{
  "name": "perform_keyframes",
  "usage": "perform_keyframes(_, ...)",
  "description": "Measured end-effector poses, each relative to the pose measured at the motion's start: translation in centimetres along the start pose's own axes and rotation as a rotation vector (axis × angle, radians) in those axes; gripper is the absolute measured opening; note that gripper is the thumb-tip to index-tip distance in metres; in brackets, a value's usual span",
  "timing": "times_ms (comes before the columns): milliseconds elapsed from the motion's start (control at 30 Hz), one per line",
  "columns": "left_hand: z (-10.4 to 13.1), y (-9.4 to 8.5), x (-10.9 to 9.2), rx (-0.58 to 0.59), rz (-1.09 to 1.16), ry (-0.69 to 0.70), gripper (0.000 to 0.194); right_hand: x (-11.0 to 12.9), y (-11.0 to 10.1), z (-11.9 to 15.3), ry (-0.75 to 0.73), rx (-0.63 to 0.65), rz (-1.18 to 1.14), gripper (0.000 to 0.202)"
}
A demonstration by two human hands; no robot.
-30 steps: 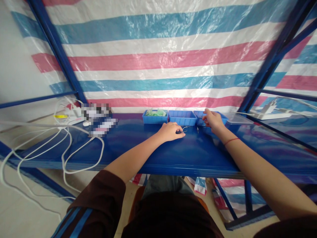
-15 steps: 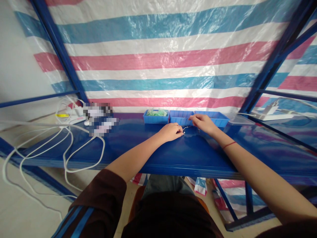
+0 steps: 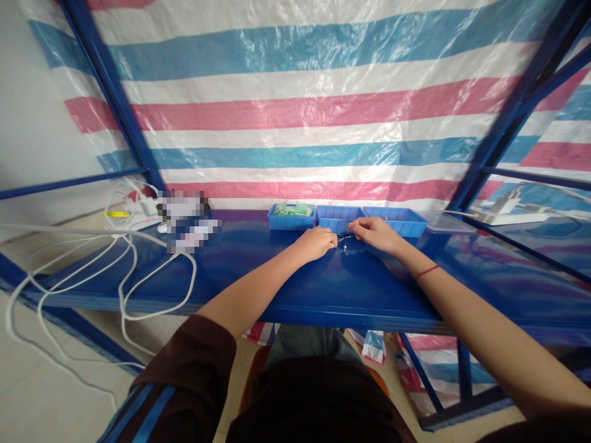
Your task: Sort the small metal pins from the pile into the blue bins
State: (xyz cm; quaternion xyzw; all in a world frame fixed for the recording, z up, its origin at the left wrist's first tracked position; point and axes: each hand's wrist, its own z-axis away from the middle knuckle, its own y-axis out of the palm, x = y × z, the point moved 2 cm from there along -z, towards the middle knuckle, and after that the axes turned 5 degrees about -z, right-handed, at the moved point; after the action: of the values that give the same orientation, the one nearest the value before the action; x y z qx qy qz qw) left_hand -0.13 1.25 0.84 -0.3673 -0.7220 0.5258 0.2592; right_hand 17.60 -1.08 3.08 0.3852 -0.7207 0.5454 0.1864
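A thin silvery chain (image 3: 345, 237) stretches between my two hands just above the blue table. From it hangs a small shiny piece (image 3: 344, 247), too small to name. My left hand (image 3: 317, 243) has its fingers closed on the chain's left end. On the other side, my right hand (image 3: 372, 234) pinches the right end, in front of the blue bins. The fingertips partly hide both ends.
Behind my hands stand a left blue bin (image 3: 290, 226) with a green plastic bag (image 3: 292, 210), a middle bin (image 3: 329, 224) and a right bin (image 3: 413, 229). White cables (image 3: 133, 271) drape over the table's left side. A power strip (image 3: 512, 213) lies far right.
My right hand has come down and slightly left, and now pinches the chain's right end. The small shiny piece hangs in view between my hands.
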Motion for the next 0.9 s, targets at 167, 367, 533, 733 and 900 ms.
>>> perform_keyframes(167, 0.3, -0.3, -0.7, -0.074, 0.040, -0.035, 0.019, 0.2, 0.4, 0.2, -0.013, 0.113, -0.116, 0.022)
perform_keyframes(367, -0.3, 0.0, -0.6, -0.266, 0.628, -0.225, 0.014, 1.2, 0.8, 0.8, -0.007, 0.200, -0.333, 0.026)
perform_keyframes(533, -0.5, 0.0, -0.8, -0.258, 1.024, -0.323, 0.015, 1.5, 0.9, 0.8, -0.043, 0.132, -0.409, 0.035)
perform_keyframes(733, -0.5, -0.2, -1.1, -0.201, 1.060, -0.356, 0.015, 1.7, 0.7, 0.7, -0.045, -0.005, -0.389, 0.033)
perform_keyframes(900, -0.5, 0.1, -1.0, -0.173, 0.970, -0.267, 0.016, 2.2, 0.7, 0.8, -0.121, -0.069, -0.339, 0.034)
